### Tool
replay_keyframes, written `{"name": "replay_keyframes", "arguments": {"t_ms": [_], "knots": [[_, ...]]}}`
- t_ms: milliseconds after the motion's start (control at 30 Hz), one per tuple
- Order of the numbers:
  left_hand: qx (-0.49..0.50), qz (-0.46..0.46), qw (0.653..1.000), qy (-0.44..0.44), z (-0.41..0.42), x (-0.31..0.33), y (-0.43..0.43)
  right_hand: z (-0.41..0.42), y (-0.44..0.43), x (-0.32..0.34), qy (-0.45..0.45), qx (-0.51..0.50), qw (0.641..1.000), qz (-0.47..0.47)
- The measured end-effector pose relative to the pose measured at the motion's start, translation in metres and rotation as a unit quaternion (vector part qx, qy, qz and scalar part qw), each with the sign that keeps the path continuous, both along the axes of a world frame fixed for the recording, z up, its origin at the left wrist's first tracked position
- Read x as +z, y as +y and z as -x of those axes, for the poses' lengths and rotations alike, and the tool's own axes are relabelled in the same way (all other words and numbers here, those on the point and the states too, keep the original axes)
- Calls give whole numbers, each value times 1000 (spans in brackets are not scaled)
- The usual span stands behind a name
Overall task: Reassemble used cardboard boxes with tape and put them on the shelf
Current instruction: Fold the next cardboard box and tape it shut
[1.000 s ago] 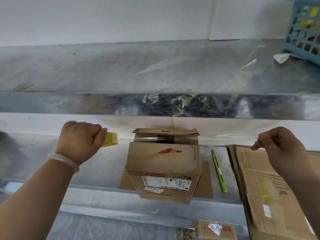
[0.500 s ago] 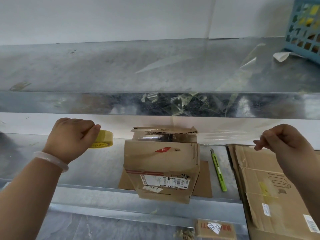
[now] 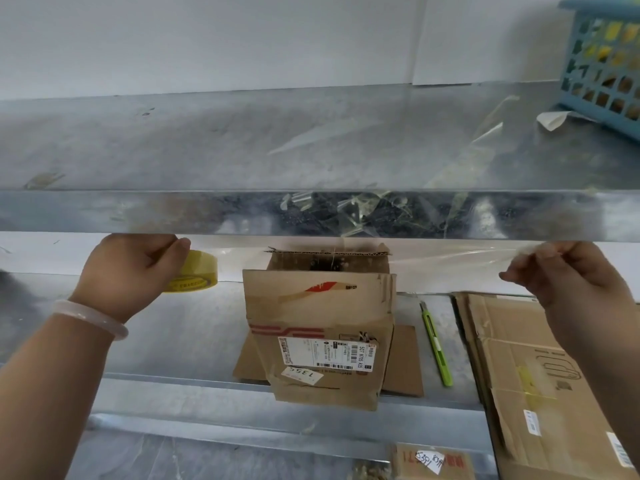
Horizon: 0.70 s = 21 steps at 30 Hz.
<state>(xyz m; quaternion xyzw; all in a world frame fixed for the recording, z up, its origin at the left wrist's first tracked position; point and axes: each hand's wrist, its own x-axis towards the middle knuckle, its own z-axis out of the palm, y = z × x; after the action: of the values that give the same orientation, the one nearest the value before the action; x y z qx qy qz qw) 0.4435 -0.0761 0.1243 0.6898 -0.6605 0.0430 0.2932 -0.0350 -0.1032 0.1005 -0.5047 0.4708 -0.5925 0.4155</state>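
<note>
Box [image 3: 322, 327]: top unsealed; my left grip [image 3: 128, 271] clasps the tape roll [image 3: 197, 271], my right grip [image 3: 568, 275] pinches the stretched strip [image 3: 450, 261]; flattened boxes [image 3: 519, 358] apparently pending.

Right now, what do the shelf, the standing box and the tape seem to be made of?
Shelf: sheet metal, probably galvanised steel; dull grey, mottled sheen, blurry reflections on its front lip.
Box: brown corrugated cardboard, matte and worn; fluting shows along its top flap.
Tape roll: glossy plastic film, yellowish when wound; the pulled strip looks clear, with glints.
</note>
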Motion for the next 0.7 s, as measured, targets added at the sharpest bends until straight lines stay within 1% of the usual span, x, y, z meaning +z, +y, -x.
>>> {"name": "replay_keyframes", "arguments": {"t_ms": [100, 167, 233, 300, 433, 533, 567, 633, 700], "knots": [[-13, -1, 1000, -7, -1, 0, 4, -3, -2, -2, -68, 55, 996, -33], [-14, -5, 1000, -8, -1, -2, 7, -5, -5, -5, -126, 86, 985, -73], [-11, -6, 1000, -4, -1, -3, 9, -9, -6, -6, -169, 101, 976, -97], [-8, 3, 1000, 11, -3, -2, 10, -13, -7, -3, -187, 99, 973, -93], [-13, 15, 1000, 8, -9, 4, 14, -13, -7, 0, -161, 72, 982, -62], [-22, 16, 999, 23, -12, 4, 21, -14, -5, -1, -110, 40, 993, -25], [-15, 16, 999, 28, -13, 4, 23, -14, -4, -1, -101, 45, 994, -12], [11, 10, 999, 42, -28, 0, 25, -17, -3, -1, -95, 87, 992, -6], [34, -1, 996, 83, -47, -3, 27, -26, -1, 0, -82, 113, 990, -16]]}}
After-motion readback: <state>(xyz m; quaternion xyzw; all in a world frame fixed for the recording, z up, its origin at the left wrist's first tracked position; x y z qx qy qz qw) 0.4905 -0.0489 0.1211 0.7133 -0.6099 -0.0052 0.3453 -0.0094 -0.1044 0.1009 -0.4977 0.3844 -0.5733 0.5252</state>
